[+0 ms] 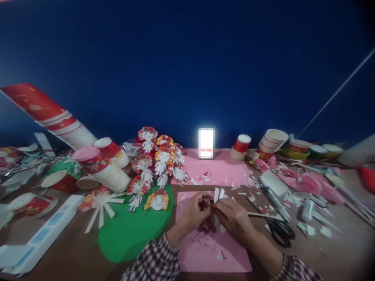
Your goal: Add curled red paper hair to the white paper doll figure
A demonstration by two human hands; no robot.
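Note:
Over a pink foam mat (216, 257), my left hand (194, 212) and my right hand (236, 219) meet, fingers pinched together. Between them is a cut paper cup (219, 194), its white strips sticking up past the fingertips and red-printed bits curling below. Most of it is hidden by my fingers. Dark curly marks and a small red-and-white paper scrap (221, 255) show on the mat below. Black-handled scissors (280, 231) lie right of my right hand, with a thin wooden stick (259, 214) beside them.
Paper-cup dolls (162, 160) with curled red and yellow hair stand on and behind a green sheet (134, 230). A cup cut into strips (98, 203) lies left. Stacked paper cups (101, 166) lean farther left; another stack (272, 141) stands back right. Pink pieces (313, 185) clutter the right.

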